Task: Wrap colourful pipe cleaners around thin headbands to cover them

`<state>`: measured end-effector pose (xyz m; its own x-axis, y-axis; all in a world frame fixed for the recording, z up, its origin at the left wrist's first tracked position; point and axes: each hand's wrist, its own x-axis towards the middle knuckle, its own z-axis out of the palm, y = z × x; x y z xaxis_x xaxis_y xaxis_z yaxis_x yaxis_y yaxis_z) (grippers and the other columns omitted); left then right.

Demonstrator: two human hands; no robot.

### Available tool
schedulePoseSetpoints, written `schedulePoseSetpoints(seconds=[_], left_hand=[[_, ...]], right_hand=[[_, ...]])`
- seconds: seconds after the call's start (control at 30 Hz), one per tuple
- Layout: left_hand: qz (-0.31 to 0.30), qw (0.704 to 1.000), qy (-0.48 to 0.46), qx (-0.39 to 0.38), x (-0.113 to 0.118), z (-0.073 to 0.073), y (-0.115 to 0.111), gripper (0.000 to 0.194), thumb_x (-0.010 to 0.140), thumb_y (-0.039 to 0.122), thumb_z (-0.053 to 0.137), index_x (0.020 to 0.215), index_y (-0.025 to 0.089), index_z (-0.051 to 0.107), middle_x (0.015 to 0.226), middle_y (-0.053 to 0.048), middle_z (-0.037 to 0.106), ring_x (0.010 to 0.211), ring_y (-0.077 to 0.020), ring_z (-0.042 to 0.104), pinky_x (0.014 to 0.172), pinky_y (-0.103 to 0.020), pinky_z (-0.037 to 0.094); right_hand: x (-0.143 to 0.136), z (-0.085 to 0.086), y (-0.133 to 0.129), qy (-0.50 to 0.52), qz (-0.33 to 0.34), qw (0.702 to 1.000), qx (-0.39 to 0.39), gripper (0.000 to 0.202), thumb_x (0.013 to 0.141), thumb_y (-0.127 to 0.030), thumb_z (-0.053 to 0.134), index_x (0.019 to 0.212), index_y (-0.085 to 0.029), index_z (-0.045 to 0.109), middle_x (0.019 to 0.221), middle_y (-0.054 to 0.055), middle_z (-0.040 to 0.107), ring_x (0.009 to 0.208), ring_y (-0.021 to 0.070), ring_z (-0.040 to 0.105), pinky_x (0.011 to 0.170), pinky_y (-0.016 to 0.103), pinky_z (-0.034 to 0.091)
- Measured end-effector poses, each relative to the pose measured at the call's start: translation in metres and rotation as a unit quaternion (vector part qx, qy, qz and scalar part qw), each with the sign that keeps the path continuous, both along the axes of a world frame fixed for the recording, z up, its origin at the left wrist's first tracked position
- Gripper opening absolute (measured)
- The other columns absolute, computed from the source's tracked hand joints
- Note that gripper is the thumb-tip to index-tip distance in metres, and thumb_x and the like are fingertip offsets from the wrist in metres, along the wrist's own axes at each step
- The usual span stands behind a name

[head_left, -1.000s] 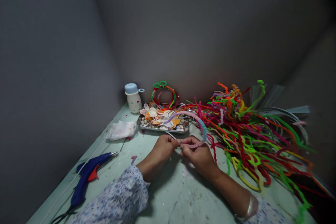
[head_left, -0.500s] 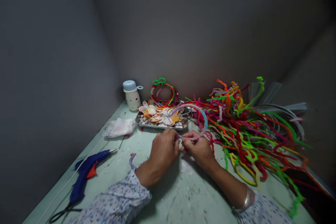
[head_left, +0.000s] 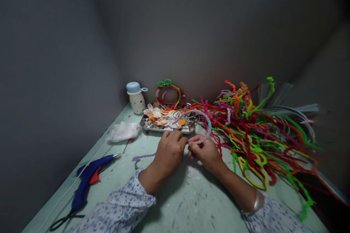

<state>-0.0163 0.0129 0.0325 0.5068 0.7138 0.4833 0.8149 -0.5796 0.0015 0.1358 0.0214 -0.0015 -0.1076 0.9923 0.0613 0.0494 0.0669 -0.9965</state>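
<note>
A thin headband [head_left: 209,122], wrapped in fuzzy pink, blue and purple, arches above the table between my hands and the tray. My right hand [head_left: 206,153] is closed on its near end, thumb and fingers pinched. Close beside it, my left hand [head_left: 171,151] is closed with fingertips near that same end. A purple pipe cleaner [head_left: 144,156] sticks out to the left from behind my left hand; its gripped part is hidden by the fingers.
A metal tray [head_left: 155,129] of flower pieces stands behind my hands, with colourful headbands [head_left: 179,96] at its back. Pipe cleaners [head_left: 254,134] heap up on the right. A blue glue gun [head_left: 83,185], a plastic packet [head_left: 124,132] and a bottle [head_left: 137,102] are on the left.
The purple pipe cleaner's tail has swung from a raised curve by my left wrist to a nearly level line. My left hand has turned slightly; the right still pinches the headband.
</note>
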Motion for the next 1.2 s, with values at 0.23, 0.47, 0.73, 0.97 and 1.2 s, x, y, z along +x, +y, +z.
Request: schedulePoseSetpoints(seconds=[0.23, 0.47, 0.73, 0.97, 1.2], left_hand=[[-0.015, 0.999, 0.037, -0.018, -0.0016, 0.0048, -0.0002, 0.016, 0.092, 0.024, 0.048, 0.09, 0.018, 0.063, 0.087, -0.004, 0.061, 0.082, -0.0195, 0.054, 0.074, -0.034, 0.034], [-0.014, 0.998, 0.046, -0.034, -0.0018, 0.0027, 0.0024, 0.015, 0.092, 0.023, 0.048, 0.09, 0.017, 0.062, 0.087, -0.005, 0.06, 0.085, -0.0204, 0.054, 0.076, -0.035, 0.034], [-0.035, 0.996, 0.07, -0.045, -0.0036, 0.0062, 0.004, 0.017, 0.093, 0.023, 0.046, 0.093, 0.017, 0.062, 0.091, -0.006, 0.06, 0.086, -0.0206, 0.053, 0.078, -0.036, 0.035], [-0.052, 0.993, 0.086, -0.056, -0.0032, 0.0076, 0.0032, 0.021, 0.093, 0.02, 0.042, 0.093, 0.015, 0.062, 0.09, -0.008, 0.06, 0.087, -0.0215, 0.054, 0.081, -0.037, 0.036], [-0.051, 0.994, 0.061, -0.08, -0.0051, 0.0098, 0.0044, 0.02, 0.091, 0.02, 0.045, 0.092, 0.016, 0.064, 0.089, -0.007, 0.059, 0.086, -0.0206, 0.054, 0.079, -0.035, 0.039]], right_hand=[[0.0008, -0.0003, 0.0016, 0.001, 0.031, 1.0, -0.007, 0.018, 0.077, -0.035, 0.059, 0.08, -0.017, 0.055, 0.05, -0.002, 0.062, 0.043, 0.0139, 0.058, 0.045, 0.024, 0.046], [0.0051, 0.0001, 0.0027, 0.043, 0.072, 0.997, -0.002, 0.023, 0.076, -0.038, 0.063, 0.082, -0.018, 0.054, 0.059, -0.001, 0.065, 0.053, 0.0144, 0.061, 0.054, 0.027, 0.048], [0.0068, -0.0003, 0.005, 0.046, 0.094, 0.994, -0.009, 0.02, 0.078, -0.036, 0.062, 0.08, -0.019, 0.051, 0.059, -0.002, 0.063, 0.05, 0.0125, 0.057, 0.051, 0.024, 0.042], [0.0061, -0.0034, 0.0038, 0.015, 0.091, 0.996, 0.016, 0.014, 0.079, -0.031, 0.057, 0.078, -0.02, 0.048, 0.054, -0.004, 0.059, 0.047, 0.0115, 0.052, 0.048, 0.023, 0.038], [0.0069, -0.0047, 0.0029, 0.013, 0.099, 0.995, 0.019, 0.012, 0.078, -0.029, 0.057, 0.079, -0.021, 0.048, 0.054, -0.004, 0.059, 0.048, 0.0117, 0.052, 0.049, 0.023, 0.039]])
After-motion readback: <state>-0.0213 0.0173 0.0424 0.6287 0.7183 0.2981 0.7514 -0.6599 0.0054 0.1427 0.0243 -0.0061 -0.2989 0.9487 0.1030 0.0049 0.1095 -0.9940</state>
